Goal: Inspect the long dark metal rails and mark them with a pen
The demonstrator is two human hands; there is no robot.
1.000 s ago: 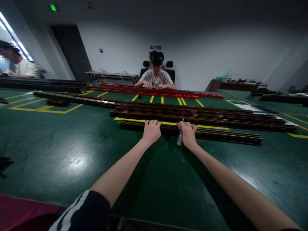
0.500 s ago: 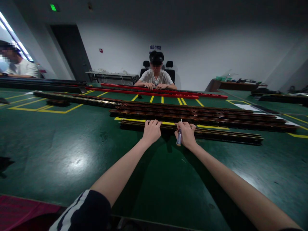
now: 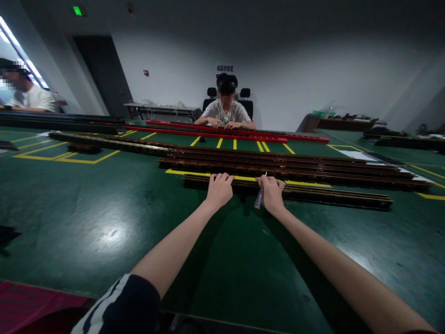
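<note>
A long dark strip with thin gold-coloured edges [image 3: 340, 196] lies crosswise on the green table in front of me. My left hand [image 3: 220, 192] is closed over it left of its middle, fingers curled across the far edge. Further right, my right hand [image 3: 273, 195] grips a small screwdriver [image 3: 259, 199] with a translucent bluish handle, its thin metal tip pointing away from me. The fingers of that hand also rest against the strip. What the fingertips touch on the far side is hidden.
Behind the strip lies a stack of similar long strips [image 3: 299, 162]. Yellow tape lines [image 3: 309, 184] mark the green table [image 3: 104, 204]. Red bars [image 3: 257, 136] lie before a co-worker [image 3: 225, 111] seated opposite. Dark bars [image 3: 59, 123] lie at far left, near another person [image 3: 33, 98].
The strip has slid to the right under my hands. My right hand has shifted slightly right and the screwdriver leans a little more; my left hand stays about where it was.
</note>
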